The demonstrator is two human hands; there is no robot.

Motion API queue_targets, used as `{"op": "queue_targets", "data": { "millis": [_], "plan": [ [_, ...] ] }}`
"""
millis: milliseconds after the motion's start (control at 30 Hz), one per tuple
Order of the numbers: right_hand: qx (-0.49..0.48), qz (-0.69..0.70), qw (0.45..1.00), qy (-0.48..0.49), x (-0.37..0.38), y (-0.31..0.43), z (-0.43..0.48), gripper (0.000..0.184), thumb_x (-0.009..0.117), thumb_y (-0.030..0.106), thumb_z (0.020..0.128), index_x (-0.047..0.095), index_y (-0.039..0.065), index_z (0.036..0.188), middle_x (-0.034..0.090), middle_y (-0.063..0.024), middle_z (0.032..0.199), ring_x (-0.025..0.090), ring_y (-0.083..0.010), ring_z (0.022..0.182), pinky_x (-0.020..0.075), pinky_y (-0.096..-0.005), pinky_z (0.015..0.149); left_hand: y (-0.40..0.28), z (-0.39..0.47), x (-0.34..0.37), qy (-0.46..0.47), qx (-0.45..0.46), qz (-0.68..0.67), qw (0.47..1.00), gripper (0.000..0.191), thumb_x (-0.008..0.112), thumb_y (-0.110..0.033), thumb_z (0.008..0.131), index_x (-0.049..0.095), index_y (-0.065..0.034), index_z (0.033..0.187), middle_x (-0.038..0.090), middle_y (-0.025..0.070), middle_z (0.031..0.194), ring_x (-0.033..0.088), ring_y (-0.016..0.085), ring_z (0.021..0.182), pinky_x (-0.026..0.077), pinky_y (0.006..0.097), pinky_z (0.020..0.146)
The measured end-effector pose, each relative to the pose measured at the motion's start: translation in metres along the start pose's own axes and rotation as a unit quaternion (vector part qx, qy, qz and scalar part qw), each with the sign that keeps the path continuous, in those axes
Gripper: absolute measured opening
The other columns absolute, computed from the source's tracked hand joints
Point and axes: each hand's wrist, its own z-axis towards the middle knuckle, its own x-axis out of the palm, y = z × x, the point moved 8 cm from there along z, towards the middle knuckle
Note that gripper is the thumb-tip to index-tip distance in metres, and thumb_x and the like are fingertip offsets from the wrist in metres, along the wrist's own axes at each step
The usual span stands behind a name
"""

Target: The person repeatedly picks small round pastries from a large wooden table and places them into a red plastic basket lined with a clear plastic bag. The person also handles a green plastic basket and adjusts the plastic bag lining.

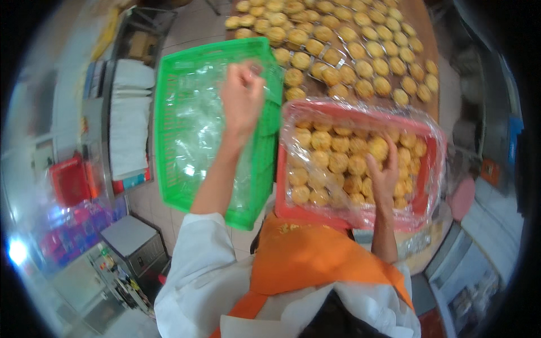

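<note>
My left hand (244,91), blurred and with curled fingers, is above the right side of a green plastic crate (262,169). Whether it holds something is unclear. Many clear plastic wrappers or trays (194,139) lie in the crate. Over a red plastic bin (291,213) lined with clear film, my right hand (383,169) grips a round golden pastry (378,148) between thumb and fingers. Rows of similar pastries (338,162) fill much of the bin, and a fold of film (308,158) lies across some of them.
Beyond the bin, a brown table (310,88) bears many round pastries (364,69), some on small metal-edged or clear holders. At left stand a shelf with stacked white sheets (129,131), a red basket (69,181) and a grey-topped metal cabinet (129,235). A pink round object (461,198) is at right.
</note>
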Motion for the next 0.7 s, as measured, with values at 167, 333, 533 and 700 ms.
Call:
{"op": "queue_targets", "data": {
  "millis": [167,333,533,700],
  "plan": [
    [-0.195,-0.113,0.974,0.003,0.042,0.071,-0.003,0.069,0.072,0.011,0.069,0.041,0.000,0.130,0.046,-0.0163,0.129,0.044,-0.0312,0.118,0.0330,-0.0396,0.100,-0.018,-0.096,0.118,0.139,-0.187,-0.150,0.961,0.016,0.048,-0.004,0.090,0.044,-0.0011,0.105,0.058,0.0121,0.102,0.058,0.016,0.090,0.046,0.0271,0.080],
    [-0.261,-0.198,0.943,-0.050,0.038,0.066,-0.001,0.072,0.073,0.016,0.068,0.041,-0.003,0.129,0.043,-0.0183,0.130,0.044,-0.0348,0.115,0.0331,-0.0445,0.095,-0.010,-0.142,0.162,0.153,-0.353,-0.404,0.830,0.028,0.046,-0.014,0.095,0.044,-0.0022,0.120,0.054,0.0086,0.108,0.052,0.016,0.099,0.042,0.0273,0.089],
    [-0.234,-0.287,0.929,-0.006,0.046,0.030,-0.004,0.066,0.063,0.020,0.076,0.036,-0.002,0.133,0.037,-0.0193,0.137,0.037,-0.0354,0.122,0.0279,-0.0469,0.100,-0.009,-0.165,0.176,0.160,-0.436,-0.462,0.755,0.031,0.047,-0.023,0.095,0.046,-0.0075,0.121,0.049,0.0048,0.115,0.048,0.014,0.103,0.041,0.0264,0.088],
    [-0.101,-0.062,0.993,0.009,0.043,0.004,0.008,0.059,0.044,0.013,0.085,0.026,-0.001,0.139,0.023,-0.0173,0.145,0.020,-0.0301,0.135,0.0153,-0.0420,0.110,-0.014,-0.163,0.189,0.223,-0.416,-0.377,0.797,0.046,0.055,-0.017,0.090,0.035,-0.0060,0.130,0.046,0.0095,0.119,0.048,0.014,0.105,0.045,0.0259,0.083]
  ]
}}
